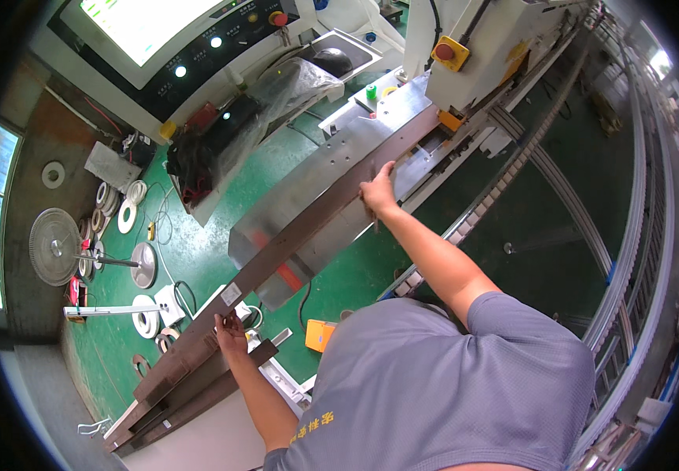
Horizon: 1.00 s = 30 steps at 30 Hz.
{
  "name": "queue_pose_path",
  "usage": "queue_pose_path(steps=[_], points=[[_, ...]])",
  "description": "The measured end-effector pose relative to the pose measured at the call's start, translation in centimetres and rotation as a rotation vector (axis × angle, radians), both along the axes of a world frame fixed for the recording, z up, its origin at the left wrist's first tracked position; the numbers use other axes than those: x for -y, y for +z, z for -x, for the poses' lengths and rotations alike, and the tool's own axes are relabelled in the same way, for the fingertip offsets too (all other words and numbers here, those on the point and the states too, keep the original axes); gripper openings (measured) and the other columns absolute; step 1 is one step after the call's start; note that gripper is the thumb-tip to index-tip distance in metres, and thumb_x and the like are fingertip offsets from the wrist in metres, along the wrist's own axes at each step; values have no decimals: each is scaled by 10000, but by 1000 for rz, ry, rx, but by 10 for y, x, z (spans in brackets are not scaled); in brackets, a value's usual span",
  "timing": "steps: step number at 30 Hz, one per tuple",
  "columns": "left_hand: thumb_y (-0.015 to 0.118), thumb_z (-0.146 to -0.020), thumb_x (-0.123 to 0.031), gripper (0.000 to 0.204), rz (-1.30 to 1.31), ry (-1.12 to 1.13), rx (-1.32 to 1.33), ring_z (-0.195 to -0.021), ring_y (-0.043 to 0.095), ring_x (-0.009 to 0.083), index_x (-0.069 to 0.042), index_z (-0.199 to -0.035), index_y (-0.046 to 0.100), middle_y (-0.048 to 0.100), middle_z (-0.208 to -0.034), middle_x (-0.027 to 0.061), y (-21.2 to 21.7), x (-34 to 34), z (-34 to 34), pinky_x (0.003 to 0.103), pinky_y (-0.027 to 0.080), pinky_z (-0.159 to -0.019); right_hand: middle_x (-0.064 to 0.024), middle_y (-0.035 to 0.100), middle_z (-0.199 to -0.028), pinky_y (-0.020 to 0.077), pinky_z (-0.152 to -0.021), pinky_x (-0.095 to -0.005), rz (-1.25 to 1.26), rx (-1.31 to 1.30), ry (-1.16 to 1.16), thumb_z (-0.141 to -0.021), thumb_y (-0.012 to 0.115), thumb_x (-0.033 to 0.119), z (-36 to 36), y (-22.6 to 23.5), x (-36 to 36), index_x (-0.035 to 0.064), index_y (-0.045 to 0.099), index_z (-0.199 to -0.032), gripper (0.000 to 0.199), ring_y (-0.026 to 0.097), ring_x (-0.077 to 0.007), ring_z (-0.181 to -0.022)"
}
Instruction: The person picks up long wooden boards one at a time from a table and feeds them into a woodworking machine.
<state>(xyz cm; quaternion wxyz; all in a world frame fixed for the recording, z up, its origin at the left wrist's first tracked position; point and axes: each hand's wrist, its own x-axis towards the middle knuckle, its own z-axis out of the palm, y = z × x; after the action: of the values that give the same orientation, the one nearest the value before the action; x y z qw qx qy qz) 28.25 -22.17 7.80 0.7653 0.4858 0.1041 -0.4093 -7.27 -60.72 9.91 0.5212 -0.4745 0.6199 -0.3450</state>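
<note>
A long dark-brown bar, with a white label near its middle, runs slantwise from the lower left up to the machine head. My right hand is closed on its near edge, close to the machine, with the thumb on top and the other fingers partly hidden. Further down, just below the label, my left hand grips the same edge, its fingers curled. Under the bar's upper part lies a grey metal machine bed. More brown bars lie beside its lower end.
At the upper right stands the machine head with a red button on a yellow box. A control panel with a lit screen fills the upper left. A standing fan and several tape rolls are on the left; a metal frame curves along the right.
</note>
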Motion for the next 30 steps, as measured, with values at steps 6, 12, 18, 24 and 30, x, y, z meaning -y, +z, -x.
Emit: queue_pose_path(steps=[6,12,18,24,30], points=[[559,-881,-367,325,-286,-243,109,-762,624,166,-50,-942,591,656,-879,69,34,9,27,240,496,-643,-139,554,-719,456,-443,-327,-12,164,-91,-752,514,-89,60,13,52,29,-190,-1380,951,534,-181,-520],[529,-893,-343,322,-233,-359,71,-727,621,157,-37,-970,592,660,-874,64,44,46,41,242,488,-598,-66,545,-621,343,-360,-256,-109,178,-85,-782,532,-21,101,42,85,144,-177,-1405,958,487,-122,-458],[539,-875,-361,442,-127,-505,-117,-757,621,168,18,-1101,510,635,-964,116,58,106,72,239,526,-612,-138,582,-706,401,-365,-292,235,50,-303,-680,593,28,76,-33,53,22,-65,-1402,976,516,-161,-481],[503,-900,-334,394,-13,-596,-202,-771,629,172,7,-1096,527,637,-981,98,67,140,119,262,546,-661,-137,612,-831,474,-668,-298,114,-11,264,-727,639,145,-38,-26,-93,19,-152,-1395,1043,576,-200,-724],[504,-905,-329,331,-29,-646,-6,-789,609,162,-39,-1048,576,635,-965,85,72,105,108,286,515,-684,-74,567,-681,373,-395,-276,-8,252,83,-752,606,90,-19,16,-65,100,-176,-1404,1018,470,-121,-476]])
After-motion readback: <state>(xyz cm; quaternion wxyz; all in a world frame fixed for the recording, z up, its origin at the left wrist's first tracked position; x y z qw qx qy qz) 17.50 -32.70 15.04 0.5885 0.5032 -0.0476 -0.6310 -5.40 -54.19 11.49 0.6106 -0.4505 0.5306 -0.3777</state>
